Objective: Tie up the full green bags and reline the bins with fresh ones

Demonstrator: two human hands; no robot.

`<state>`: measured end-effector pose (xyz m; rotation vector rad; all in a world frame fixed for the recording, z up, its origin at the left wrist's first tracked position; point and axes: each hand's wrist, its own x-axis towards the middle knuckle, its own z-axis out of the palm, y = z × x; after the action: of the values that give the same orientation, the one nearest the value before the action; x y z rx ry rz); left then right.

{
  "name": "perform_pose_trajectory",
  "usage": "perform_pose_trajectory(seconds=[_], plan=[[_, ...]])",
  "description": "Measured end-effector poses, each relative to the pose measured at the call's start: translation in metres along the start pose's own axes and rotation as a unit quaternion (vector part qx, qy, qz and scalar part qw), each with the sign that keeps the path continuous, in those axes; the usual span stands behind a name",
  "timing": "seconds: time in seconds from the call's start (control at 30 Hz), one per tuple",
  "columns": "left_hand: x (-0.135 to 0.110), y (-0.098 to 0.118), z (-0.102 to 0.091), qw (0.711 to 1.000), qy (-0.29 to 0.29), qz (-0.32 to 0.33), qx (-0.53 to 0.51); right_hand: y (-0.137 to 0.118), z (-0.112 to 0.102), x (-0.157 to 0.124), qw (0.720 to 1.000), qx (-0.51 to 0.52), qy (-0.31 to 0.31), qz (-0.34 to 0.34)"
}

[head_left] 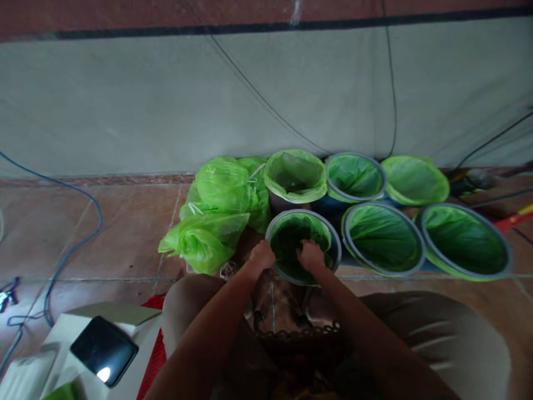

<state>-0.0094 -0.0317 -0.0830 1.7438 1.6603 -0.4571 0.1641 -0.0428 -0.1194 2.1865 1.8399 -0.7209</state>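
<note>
Between my knees stands a round trash bin (335,244) with a grey rim, lined with a green plastic bag (320,226). At the left side of its rim my left hand (262,255) is closed on the edge. My right hand (311,256) reaches into the bin's mouth with curled fingers. What those fingers hold, if anything, is lost in the dark inside. To the left of the bin lie tied, puffed-up green bags (222,186) and another green bag (204,241) with a gathered top.
Several more green-lined bins, including one bin (383,239) to the right, stand in two rows by the grey wall (166,105). A phone (104,350) rests on a white box (141,341) at lower left. A blue cable (83,239) crosses the tiled floor.
</note>
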Motion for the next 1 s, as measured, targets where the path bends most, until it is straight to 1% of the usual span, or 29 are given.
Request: perform_pose_trajectory(seconds=[0.1, 0.17, 0.2, 0.27, 0.33, 0.37, 0.43, 0.5, 0.53, 0.57, 0.63, 0.73, 0.83, 0.93, 0.97, 1.0], plan=[[-0.002, 0.001, -0.002, 0.999, 0.009, -0.032, 0.007, 0.006, -0.002, -0.014, 0.995, 0.059, 0.079, 0.003], [-0.004, 0.002, -0.004, 0.998, 0.021, -0.057, 0.004, 0.019, -0.009, -0.019, 0.985, 0.094, 0.142, 0.023], [-0.006, 0.003, -0.006, 0.997, 0.036, -0.071, 0.002, 0.028, -0.013, -0.021, 0.978, 0.107, 0.173, 0.041], [-0.009, 0.007, -0.009, 0.992, 0.088, -0.089, 0.002, 0.048, -0.021, -0.023, 0.962, 0.125, 0.224, 0.090], [-0.011, 0.011, -0.013, 0.986, 0.150, -0.075, 0.007, 0.067, -0.025, -0.022, 0.948, 0.139, 0.242, 0.150], [-0.012, 0.014, -0.014, 0.984, 0.171, -0.055, 0.009, 0.075, -0.026, -0.021, 0.945, 0.148, 0.232, 0.176], [-0.011, 0.020, -0.016, 0.983, 0.185, -0.005, 0.006, 0.085, -0.023, -0.019, 0.946, 0.174, 0.171, 0.212], [-0.009, 0.028, -0.014, 0.982, 0.184, 0.039, -0.001, 0.087, -0.018, -0.018, 0.950, 0.202, 0.102, 0.216], [-0.007, 0.032, -0.013, 0.982, 0.181, 0.053, -0.008, 0.086, -0.016, -0.017, 0.952, 0.210, 0.081, 0.210], [-0.005, 0.036, -0.010, 0.982, 0.178, 0.062, -0.016, 0.085, -0.014, -0.017, 0.954, 0.210, 0.070, 0.203], [-0.001, 0.045, -0.005, 0.984, 0.158, 0.073, -0.033, 0.079, -0.011, -0.019, 0.958, 0.197, 0.071, 0.198], [0.009, 0.056, 0.006, 0.991, 0.098, 0.078, -0.044, 0.068, -0.003, -0.028, 0.956, 0.206, 0.072, 0.195], [0.018, 0.065, 0.018, 0.995, 0.038, 0.090, -0.031, 0.054, 0.016, -0.042, 0.940, 0.289, 0.060, 0.169], [0.025, 0.069, 0.027, 0.994, 0.003, 0.107, -0.023, 0.043, 0.035, -0.054, 0.903, 0.395, 0.021, 0.167], [0.026, 0.069, 0.029, 0.994, -0.006, 0.110, -0.024, 0.041, 0.038, -0.056, 0.892, 0.420, 0.005, 0.167], [0.027, 0.069, 0.031, 0.993, -0.016, 0.115, -0.027, 0.040, 0.040, -0.058, 0.887, 0.431, -0.009, 0.165]])
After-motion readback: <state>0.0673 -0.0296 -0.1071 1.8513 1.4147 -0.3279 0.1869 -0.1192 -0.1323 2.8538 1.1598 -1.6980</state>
